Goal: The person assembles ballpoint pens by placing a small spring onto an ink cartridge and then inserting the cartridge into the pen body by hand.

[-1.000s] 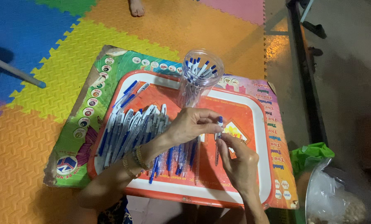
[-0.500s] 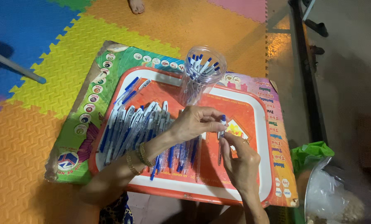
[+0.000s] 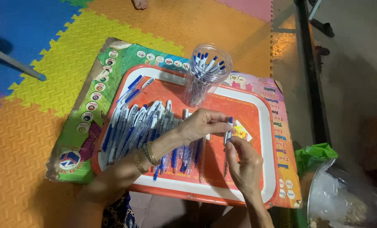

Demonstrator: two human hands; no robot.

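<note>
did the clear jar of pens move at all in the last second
No. The jar stands at the same spot on the far edge of the orange tray, upright as before; only the hands working a pen shifted slightly.

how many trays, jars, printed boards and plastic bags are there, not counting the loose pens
orange tray: 1
clear jar of pens: 1
printed cardboard board: 1
clear plastic bag: 1
green plastic bag: 1
total: 5
</note>
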